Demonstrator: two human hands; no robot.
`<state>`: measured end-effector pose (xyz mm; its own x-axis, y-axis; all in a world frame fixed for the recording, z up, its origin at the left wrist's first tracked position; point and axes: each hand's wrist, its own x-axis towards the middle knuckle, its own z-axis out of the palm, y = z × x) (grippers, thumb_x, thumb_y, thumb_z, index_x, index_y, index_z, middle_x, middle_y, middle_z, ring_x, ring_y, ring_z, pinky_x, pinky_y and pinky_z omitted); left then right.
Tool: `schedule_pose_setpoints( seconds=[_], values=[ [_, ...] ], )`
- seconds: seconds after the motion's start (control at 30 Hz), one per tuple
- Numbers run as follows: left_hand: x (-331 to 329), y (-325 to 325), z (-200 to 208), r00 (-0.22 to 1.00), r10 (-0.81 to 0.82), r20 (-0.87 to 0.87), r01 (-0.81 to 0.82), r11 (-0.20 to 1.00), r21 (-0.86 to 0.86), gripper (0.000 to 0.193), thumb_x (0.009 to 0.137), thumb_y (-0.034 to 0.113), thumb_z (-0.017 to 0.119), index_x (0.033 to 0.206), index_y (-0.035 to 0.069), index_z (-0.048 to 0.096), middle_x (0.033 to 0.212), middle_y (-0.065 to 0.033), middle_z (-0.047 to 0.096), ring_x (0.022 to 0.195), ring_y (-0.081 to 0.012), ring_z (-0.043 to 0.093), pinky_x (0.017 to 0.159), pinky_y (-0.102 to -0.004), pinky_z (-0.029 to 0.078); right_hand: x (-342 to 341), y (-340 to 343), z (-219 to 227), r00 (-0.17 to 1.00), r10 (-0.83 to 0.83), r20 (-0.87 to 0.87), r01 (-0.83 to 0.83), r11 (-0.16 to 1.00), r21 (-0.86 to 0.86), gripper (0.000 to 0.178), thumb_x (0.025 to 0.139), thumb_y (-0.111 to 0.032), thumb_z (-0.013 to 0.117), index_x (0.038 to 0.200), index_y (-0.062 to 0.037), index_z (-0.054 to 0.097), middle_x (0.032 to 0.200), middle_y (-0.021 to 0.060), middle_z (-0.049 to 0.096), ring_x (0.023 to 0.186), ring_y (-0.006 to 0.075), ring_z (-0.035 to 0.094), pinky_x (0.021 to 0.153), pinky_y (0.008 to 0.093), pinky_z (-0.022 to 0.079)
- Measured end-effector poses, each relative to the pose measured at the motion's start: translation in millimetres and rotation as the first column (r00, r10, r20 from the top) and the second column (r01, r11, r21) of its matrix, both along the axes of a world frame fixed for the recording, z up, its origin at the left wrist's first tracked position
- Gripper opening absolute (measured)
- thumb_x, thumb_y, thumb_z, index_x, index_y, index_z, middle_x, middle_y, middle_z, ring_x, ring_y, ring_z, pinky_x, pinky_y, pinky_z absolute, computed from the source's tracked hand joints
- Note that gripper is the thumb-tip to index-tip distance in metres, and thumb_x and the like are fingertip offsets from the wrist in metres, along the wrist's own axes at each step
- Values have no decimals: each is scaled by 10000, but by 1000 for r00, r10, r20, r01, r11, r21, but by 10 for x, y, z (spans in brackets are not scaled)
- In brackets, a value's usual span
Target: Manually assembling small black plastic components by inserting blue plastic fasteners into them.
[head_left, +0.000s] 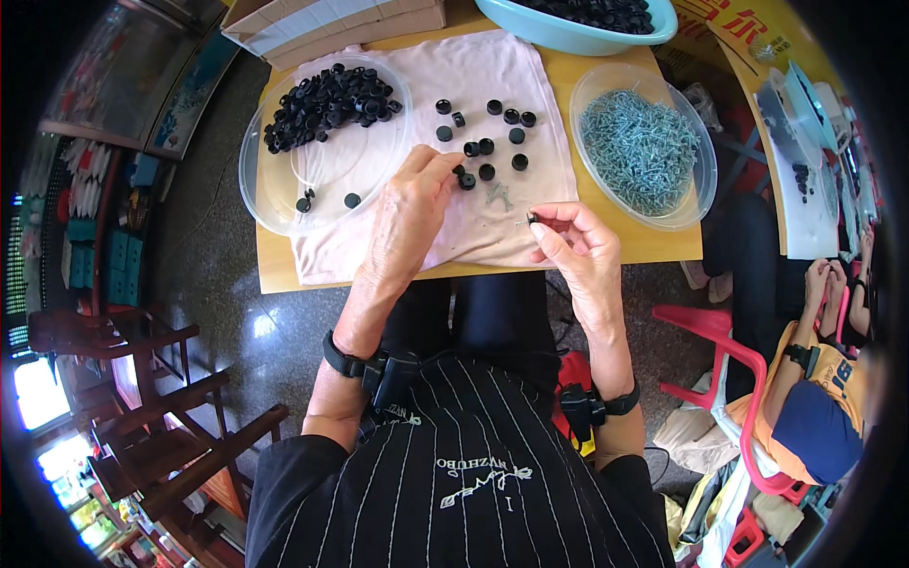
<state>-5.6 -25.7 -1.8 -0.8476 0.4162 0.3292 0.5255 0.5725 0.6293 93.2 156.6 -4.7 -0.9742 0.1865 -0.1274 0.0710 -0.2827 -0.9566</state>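
Observation:
My left hand [412, 213] reaches over the pale cloth [502, 66], its fingers drawn together at a small round black cap [459, 170]. Another black cap [467, 182] sits right beside those fingertips. Between thumb and forefinger, my right hand [579, 251] pinches a small black cap [532, 219] with a thin screw sticking out to the left. Several more black caps [520, 162] are scattered on the cloth, some hollow side up. A few loose screws [499, 196] lie between my hands.
A clear tub [254, 180] of black caps stands left, another clear tub [705, 185] of silvery screws right. Behind are a cardboard box [350, 33] and a light blue basin [568, 36] of black parts. A person [805, 417] sits at the right near a pink chair [696, 322].

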Motion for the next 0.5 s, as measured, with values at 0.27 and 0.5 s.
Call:
schedule_pose_setpoints(
  seconds=[0.27,0.5],
  values=[
    [-143,160,54,997,75,-22,-75,996,-41,211,814,53,657,1020,6,650,867,-114,608,636,-215,594,609,-305,472,-19,-8,-16,1000,-16,18,15,1000,9,189,866,-52,663,1031,34,628,940,65,648,688,89,603,640,219,522],
    [-86,199,133,997,72,16,-73,997,40,222,780,48,699,991,5,647,907,-91,631,654,-166,596,618,-287,476,2,2,-28,1000,-4,3,4,1000,-3,201,865,-62,667,1039,30,626,943,60,647,701,87,602,643,223,521]
  ],
)
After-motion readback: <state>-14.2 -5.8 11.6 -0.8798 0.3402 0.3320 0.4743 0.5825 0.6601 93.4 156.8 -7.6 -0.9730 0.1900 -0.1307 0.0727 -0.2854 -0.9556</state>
